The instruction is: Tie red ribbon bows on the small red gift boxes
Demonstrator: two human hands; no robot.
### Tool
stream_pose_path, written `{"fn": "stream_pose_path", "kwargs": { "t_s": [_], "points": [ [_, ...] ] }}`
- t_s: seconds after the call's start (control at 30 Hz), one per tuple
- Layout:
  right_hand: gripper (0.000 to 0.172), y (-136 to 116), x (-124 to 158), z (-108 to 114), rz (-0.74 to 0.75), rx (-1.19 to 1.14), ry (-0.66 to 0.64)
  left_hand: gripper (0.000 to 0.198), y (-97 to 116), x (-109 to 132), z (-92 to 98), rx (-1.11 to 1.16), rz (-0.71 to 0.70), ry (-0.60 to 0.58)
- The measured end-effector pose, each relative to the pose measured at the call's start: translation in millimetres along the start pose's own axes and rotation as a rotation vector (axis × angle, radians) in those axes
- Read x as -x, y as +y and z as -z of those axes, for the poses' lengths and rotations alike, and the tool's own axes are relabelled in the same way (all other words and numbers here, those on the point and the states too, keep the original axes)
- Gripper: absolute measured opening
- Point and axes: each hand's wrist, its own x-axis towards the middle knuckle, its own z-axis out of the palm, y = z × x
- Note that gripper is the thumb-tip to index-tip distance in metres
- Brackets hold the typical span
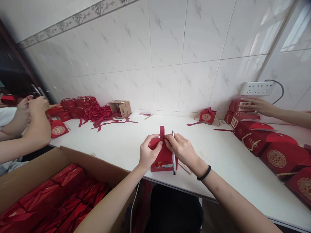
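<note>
Red gift box (163,155) sits at 6 o'clock, by the near edge of the white table (121,139). Open carton (94,161) at 8 o'clock, red boxes inside. Row of red boxes (257,137) runs 3 to 4 o'clock (another person's hand (251,106) touching its far end). Left hand (148,152) mostly closed, pinching the box's upper left; right hand (182,147) curled, fingertips at the base of the upright red strap (162,131), silver pen (174,160) tucked in its grip.
</note>
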Motion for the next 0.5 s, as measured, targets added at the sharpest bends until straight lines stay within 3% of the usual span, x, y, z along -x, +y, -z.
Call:
{"fn": "stream_pose_path", "kwargs": {
  "t_s": [0.17, 0.33, 0.5],
  "points": [
    [0.027, -0.7, 1.7, -3.1, -0.048, -0.059, 0.0, 0.019, 0.8, 0.3, -0.5, -0.004, 0.027, 0.003],
    [0.022, -2.9, -0.2, 1.0, -0.218, -0.301, -0.037, 0.021, 0.5, 0.0, -0.2, 0.058, 0.085, -0.013],
    [0.017, -0.6, -2.4, 5.8, -0.239, -0.475, -0.094, 0.014, 2.1, -1.0, -0.8, 0.126, 0.148, 0.016]
  ]
}}
